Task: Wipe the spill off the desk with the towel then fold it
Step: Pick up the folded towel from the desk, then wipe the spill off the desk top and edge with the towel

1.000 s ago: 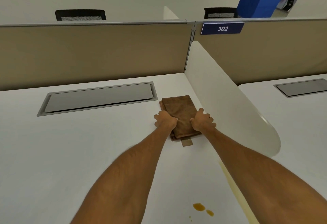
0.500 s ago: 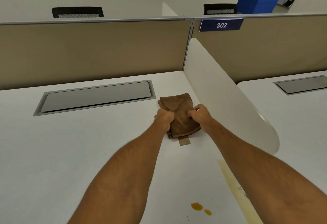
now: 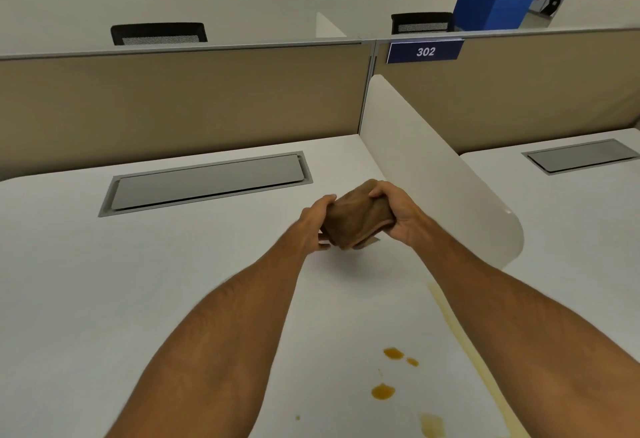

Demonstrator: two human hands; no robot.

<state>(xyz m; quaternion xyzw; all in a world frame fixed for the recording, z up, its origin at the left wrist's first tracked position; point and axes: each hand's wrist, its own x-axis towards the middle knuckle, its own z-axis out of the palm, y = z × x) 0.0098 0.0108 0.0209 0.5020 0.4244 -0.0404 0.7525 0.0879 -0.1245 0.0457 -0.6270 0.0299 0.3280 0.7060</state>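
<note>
towel point(image 3: 358, 216) above desk point(image 3: 104, 282), spill point(image 3: 382, 392) nearer

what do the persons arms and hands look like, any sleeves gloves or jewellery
Both forearms are bare from the bottom edge of the frame to the wrist, with no sleeve in view. The left hand and right hand wear no gloves, and no watch, bracelet or ring shows. Fine hair is visible along both forearms.
</note>
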